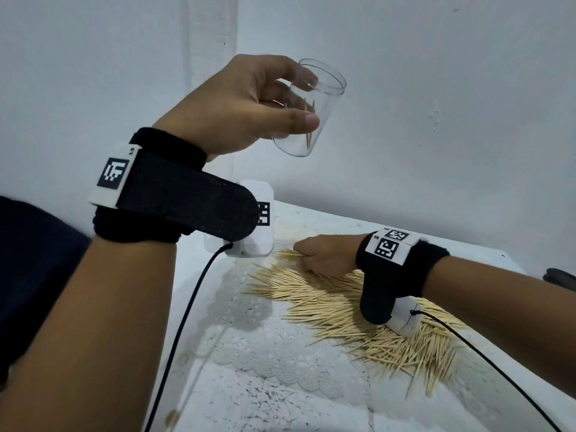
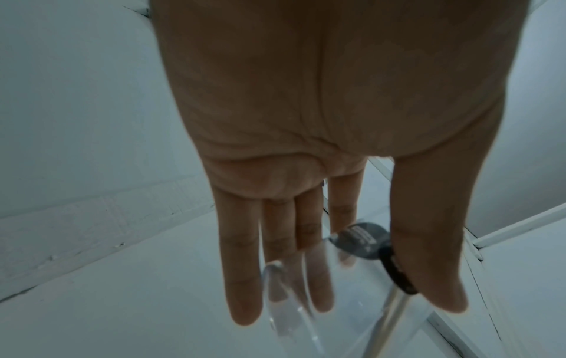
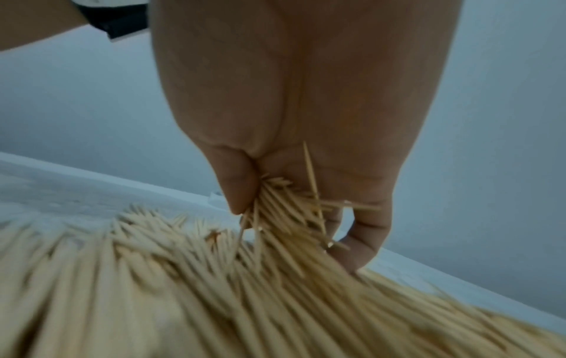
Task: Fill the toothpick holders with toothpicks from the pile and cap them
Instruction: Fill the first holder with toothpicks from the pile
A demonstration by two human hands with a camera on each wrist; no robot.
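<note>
While the left hand [image 1: 249, 98] grips a clear holder [image 1: 314, 120], the right hand [image 1: 324, 254] pinches toothpicks [image 3: 281, 208].

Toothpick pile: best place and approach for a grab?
Take the pile at its far-left edge, from above. The sticks there lie roughly parallel, so fingers close across them as a bundle, as the right hand does now.

Walls [image 1: 436, 88]: plain, pale blue-white, meeting in a vertical corner seam behind the table. Table [image 1: 311, 410]: white top, flecked with dark specks, far edge against the wall. Lace mat [image 1: 274, 363]: white, scalloped border, lying on the table. Light: soft, even.
</note>
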